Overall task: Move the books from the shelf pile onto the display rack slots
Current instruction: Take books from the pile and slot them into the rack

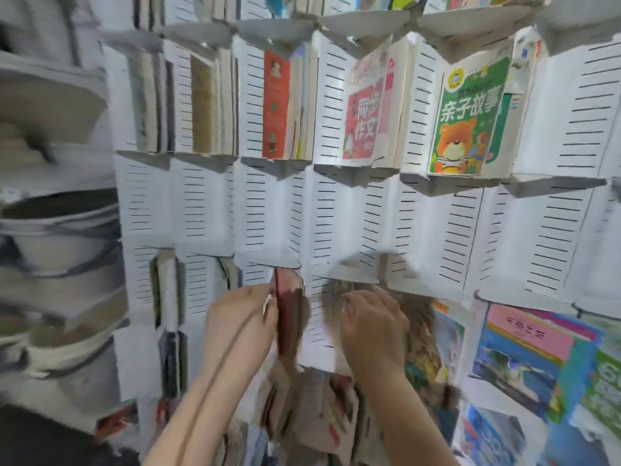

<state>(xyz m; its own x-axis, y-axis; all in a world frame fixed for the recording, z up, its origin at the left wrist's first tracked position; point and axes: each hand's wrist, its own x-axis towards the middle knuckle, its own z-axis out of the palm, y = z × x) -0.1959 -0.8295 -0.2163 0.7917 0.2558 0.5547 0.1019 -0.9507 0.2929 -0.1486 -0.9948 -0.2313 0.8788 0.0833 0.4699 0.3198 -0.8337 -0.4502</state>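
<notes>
A white slotted display rack (336, 223) fills the view. My left hand (240, 322) grips a thin red-edged book (289, 307) that stands upright in a lower middle slot. My right hand (373, 331) has curled fingers on a blurred brownish book (416, 317) in the slot to the right; the grip is hard to make out. Below my hands, several more books (302, 405) lean in a lower slot. The whole picture is smeared by motion.
The upper row holds a green bear-cover book (467, 119), a pink book (364, 119) and an orange book (275, 109). Colourful books (537, 358) sit at the lower right. The middle row's slots are bare. Piles of books (57, 250) lie on shelves at the left.
</notes>
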